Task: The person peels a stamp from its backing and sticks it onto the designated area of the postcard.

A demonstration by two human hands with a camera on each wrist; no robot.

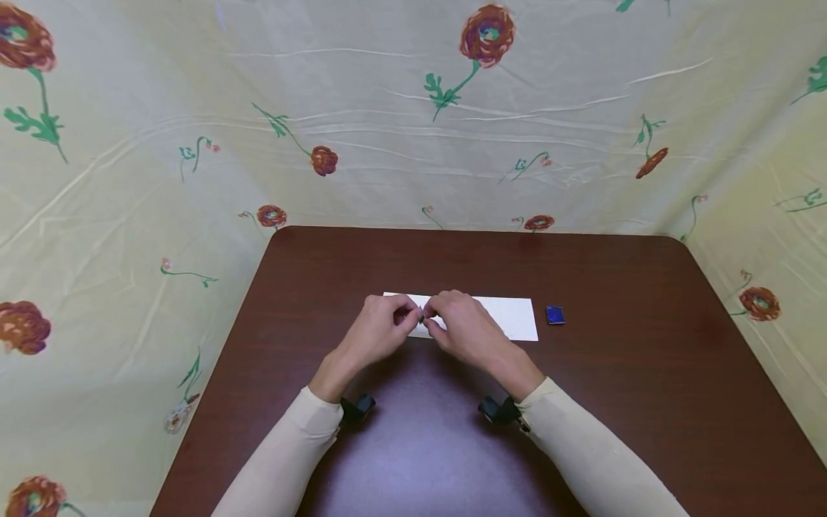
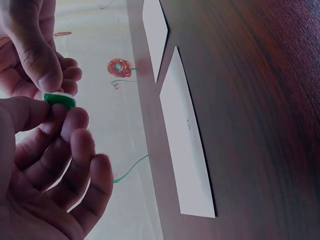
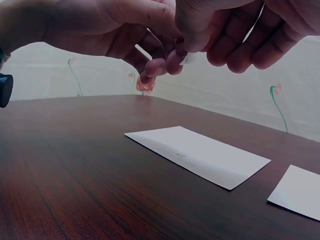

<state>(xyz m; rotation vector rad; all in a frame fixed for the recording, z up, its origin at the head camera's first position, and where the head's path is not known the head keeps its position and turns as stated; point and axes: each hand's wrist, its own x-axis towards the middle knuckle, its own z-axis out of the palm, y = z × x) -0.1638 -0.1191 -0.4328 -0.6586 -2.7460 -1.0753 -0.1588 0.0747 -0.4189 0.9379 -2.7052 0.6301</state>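
Observation:
Above the table, my left hand (image 1: pixel 385 327) pinches a small green square piece (image 2: pixel 61 101) between thumb and fingers. My right hand (image 1: pixel 466 323) meets it there, its thumb and fingertips gripping the piece's whitish edge, as the left wrist view shows. Much of the piece is covered by fingers; its exact kind cannot be told. Below the hands lie two flat white cards, the left card (image 3: pixel 200 155) bearing a small printed mark and the right card (image 3: pixel 302 192) partly cut off by the frame.
A small blue square (image 1: pixel 555 315) lies on the dark brown table (image 1: pixel 620 402), to the right of the cards. Floral sheeting (image 1: pixel 388 86) hangs behind the table and along its sides. Each wrist carries a black camera.

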